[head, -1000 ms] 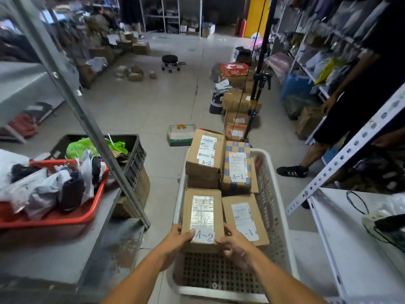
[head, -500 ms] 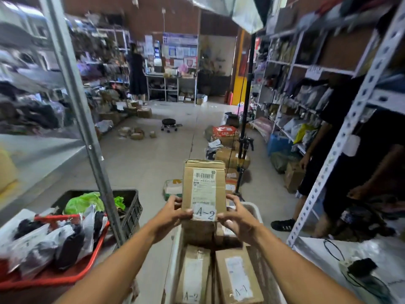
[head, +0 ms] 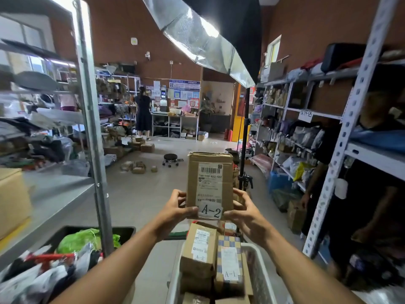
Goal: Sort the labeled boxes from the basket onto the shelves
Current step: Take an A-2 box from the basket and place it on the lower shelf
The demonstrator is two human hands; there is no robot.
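I hold a brown cardboard box (head: pixel 210 172) upright in front of me, its white shipping label and an "A-2" tag facing me. My left hand (head: pixel 175 209) grips its lower left edge and my right hand (head: pixel 245 212) grips its lower right edge. Below them stands the white plastic basket (head: pixel 259 270) with more boxes inside, among them another box marked A-2 (head: pixel 200 249) and a checkered box marked A-1 (head: pixel 229 262). Grey metal shelves stand on the left (head: pixel 54 194) and white ones on the right (head: pixel 372 154).
A shelf upright (head: pixel 92 128) rises close on the left, above a black crate with green plastic (head: pixel 83 238) and a red basket of bagged goods (head: pixel 43 260). A person in dark clothes (head: pixel 361 205) stands at the right shelf. A light stand (head: pixel 243 150) and loose boxes sit on the floor ahead.
Both hands lifted the A-2 box out of the basket and raised it upright to chest height. My view tilted up from the basket to the aisle.
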